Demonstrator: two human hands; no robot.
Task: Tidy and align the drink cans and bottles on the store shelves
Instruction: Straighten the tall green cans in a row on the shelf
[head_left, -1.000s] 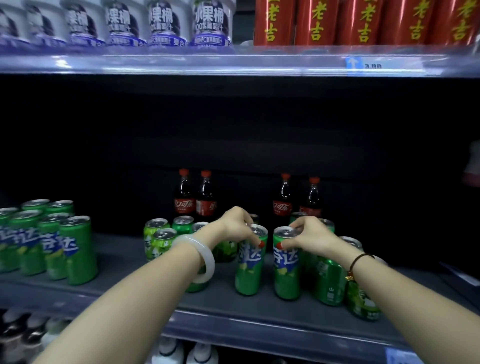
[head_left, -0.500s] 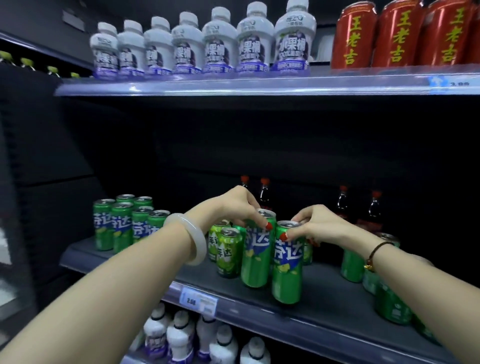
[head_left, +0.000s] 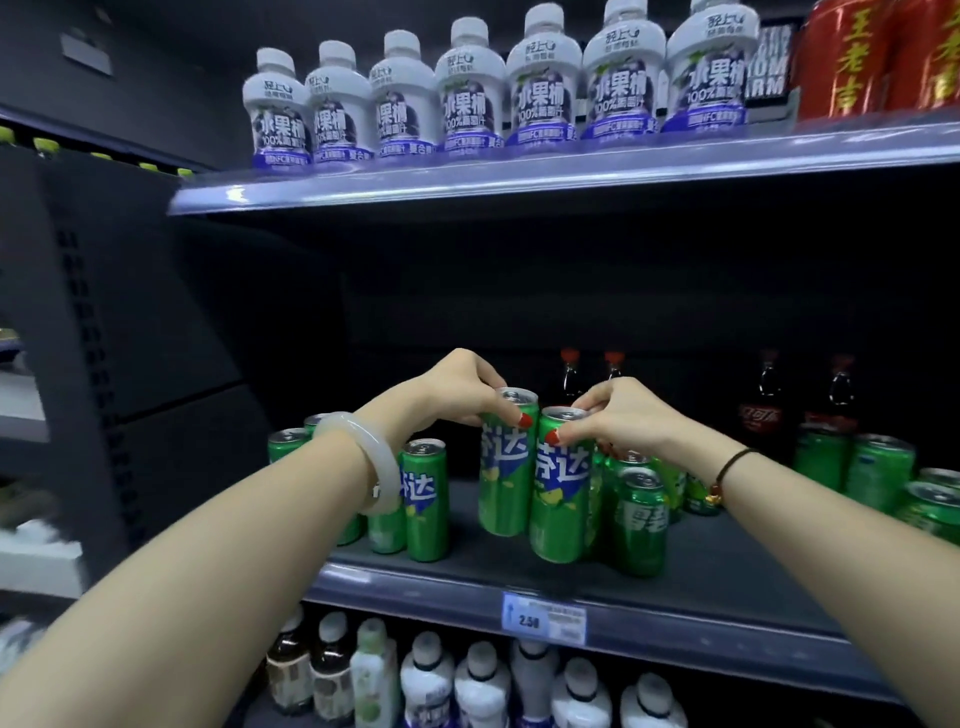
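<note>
Green and upright near the shelf (head_left: 426, 584) edge, the left can (head_left: 505, 478) is pinched at its rim by my left grip (head_left: 457, 395). Just beside it, my right grip (head_left: 618, 421) pinches the right can (head_left: 562, 493). Beyond both grips stand cola bottles (head_left: 570, 374).

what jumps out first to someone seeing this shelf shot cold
Two bare hands meet mid-frame over the middle shelf: the left hand pinches the top of the left green can, and the right hand pinches the right green can beside it. Above, white juice bottles line the upper shelf, with red cans at its right end.
</note>
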